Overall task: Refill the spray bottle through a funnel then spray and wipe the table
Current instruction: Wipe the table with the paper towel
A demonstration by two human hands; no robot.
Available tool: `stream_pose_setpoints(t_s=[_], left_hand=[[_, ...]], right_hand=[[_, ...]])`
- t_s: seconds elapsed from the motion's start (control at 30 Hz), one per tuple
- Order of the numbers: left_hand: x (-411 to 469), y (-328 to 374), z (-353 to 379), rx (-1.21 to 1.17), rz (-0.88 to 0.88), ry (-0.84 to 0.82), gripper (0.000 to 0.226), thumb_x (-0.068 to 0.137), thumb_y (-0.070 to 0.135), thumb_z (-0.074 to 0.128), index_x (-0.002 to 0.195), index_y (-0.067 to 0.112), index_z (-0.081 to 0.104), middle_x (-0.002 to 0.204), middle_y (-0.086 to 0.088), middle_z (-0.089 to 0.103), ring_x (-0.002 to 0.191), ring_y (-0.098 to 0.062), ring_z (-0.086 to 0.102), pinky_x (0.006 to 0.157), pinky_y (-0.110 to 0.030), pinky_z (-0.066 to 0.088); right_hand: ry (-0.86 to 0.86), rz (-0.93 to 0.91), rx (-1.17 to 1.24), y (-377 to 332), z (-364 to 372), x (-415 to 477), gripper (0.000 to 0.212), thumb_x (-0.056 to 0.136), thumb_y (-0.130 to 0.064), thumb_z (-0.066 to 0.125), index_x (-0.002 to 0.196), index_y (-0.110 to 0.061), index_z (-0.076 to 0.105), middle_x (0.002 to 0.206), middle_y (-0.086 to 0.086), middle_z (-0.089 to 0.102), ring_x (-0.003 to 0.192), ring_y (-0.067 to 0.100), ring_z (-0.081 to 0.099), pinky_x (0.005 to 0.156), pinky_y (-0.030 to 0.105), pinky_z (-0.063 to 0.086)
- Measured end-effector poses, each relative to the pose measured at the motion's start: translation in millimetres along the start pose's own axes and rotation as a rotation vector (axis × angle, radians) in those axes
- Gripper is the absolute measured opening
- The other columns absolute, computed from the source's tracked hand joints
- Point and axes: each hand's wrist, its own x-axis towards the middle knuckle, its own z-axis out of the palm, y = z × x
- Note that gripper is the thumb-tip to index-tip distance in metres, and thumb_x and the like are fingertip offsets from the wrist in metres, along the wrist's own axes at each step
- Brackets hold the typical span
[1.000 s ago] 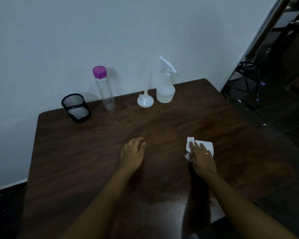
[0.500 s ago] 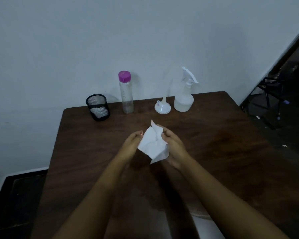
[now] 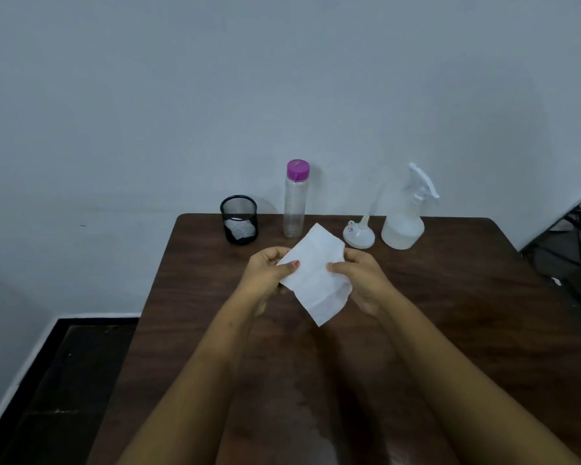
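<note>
A white paper towel (image 3: 316, 273) is held above the dark wooden table (image 3: 450, 297), spread out flat between both hands. My left hand (image 3: 265, 273) pinches its left edge with thumb on top. My right hand (image 3: 359, 276) pinches its right edge. At the back of the table stand the clear spray bottle (image 3: 405, 219) with a white trigger head, a white funnel (image 3: 359, 234) resting mouth down, and a clear bottle with a purple cap (image 3: 295, 199).
A black mesh cup (image 3: 239, 219) with something white inside sits at the back left. A pale wall rises right behind the table. Dark floor lies to the left, and dark furniture stands at the far right. A wet sheen shows on the table's near part.
My right hand lifted the towel off the table from the right side and brought it to the middle. My left hand rose off the table and took its other edge; the towel is now unfolded.
</note>
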Motion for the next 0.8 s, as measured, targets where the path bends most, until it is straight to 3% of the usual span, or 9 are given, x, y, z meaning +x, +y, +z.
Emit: stream_pose_setpoints(t_s=[0.13,0.27,0.37,0.43,0.5,0.67,0.8], left_hand=[[0,3,-6,0.006,0.037,0.021,0.015,0.086,0.004,0.063,0.101,0.007,0.063,0.095,-0.006,0.069,0.084,-0.019,0.064,0.068,-0.031,0.051],[1,12,-9,-0.001,0.054,0.043,0.020,0.086,0.007,0.064,0.106,0.006,0.063,0.100,-0.007,0.068,0.088,-0.019,0.064,0.070,-0.031,0.051],[3,20,-11,0.005,0.067,0.050,0.024,0.083,0.009,0.069,0.106,0.006,0.063,0.103,-0.010,0.068,0.092,-0.023,0.064,0.069,-0.031,0.053],[6,24,-11,0.019,0.088,0.082,0.025,0.083,0.009,0.069,0.106,0.007,0.062,0.106,-0.013,0.068,0.095,-0.024,0.064,0.072,-0.032,0.053],[6,26,-10,0.001,0.112,0.123,0.022,0.084,0.007,0.067,0.105,0.010,0.061,0.105,-0.012,0.068,0.093,-0.023,0.064,0.073,-0.032,0.054],[2,30,-5,-0.088,0.157,0.147,0.031,0.088,0.002,0.061,0.113,0.017,0.051,0.089,-0.004,0.066,0.079,-0.016,0.063,0.077,-0.038,0.055],[-2,28,-14,0.018,0.100,0.004,0.035,0.086,-0.005,0.057,0.110,0.021,0.055,0.103,-0.009,0.064,0.088,-0.019,0.061,0.074,-0.035,0.051]], right_hand=[[-0.002,0.083,0.260,-2,0,6,0.019,0.097,-0.020,0.049,0.113,-0.013,0.059,0.117,0.005,0.064,0.107,0.025,0.061,0.085,0.041,0.055],[-0.162,0.152,0.428,-10,3,8,0.039,0.096,-0.045,0.043,0.114,-0.016,0.063,0.113,0.006,0.070,0.106,0.028,0.065,0.089,0.046,0.053],[-0.232,0.026,0.291,-15,6,10,0.040,0.088,-0.028,0.062,0.126,-0.016,0.055,0.125,0.009,0.062,0.114,0.029,0.060,0.094,0.048,0.051],[-0.179,-0.035,0.200,-19,8,13,0.061,0.080,-0.005,0.071,0.133,-0.019,0.046,0.125,0.007,0.057,0.114,0.028,0.058,0.089,0.043,0.054],[-0.089,-0.039,0.222,-25,11,12,0.070,0.077,0.006,0.070,0.136,-0.020,0.042,0.118,0.004,0.058,0.106,0.023,0.059,0.084,0.038,0.056],[0.048,0.008,0.326,-28,12,15,0.051,0.091,0.002,0.054,0.137,-0.017,0.044,0.126,0.005,0.052,0.103,0.021,0.060,0.077,0.036,0.057],[0.004,-0.020,0.460,-34,13,12,0.039,0.096,0.000,0.046,0.131,-0.017,0.050,0.126,0.007,0.056,0.102,0.021,0.062,0.072,0.035,0.059]])
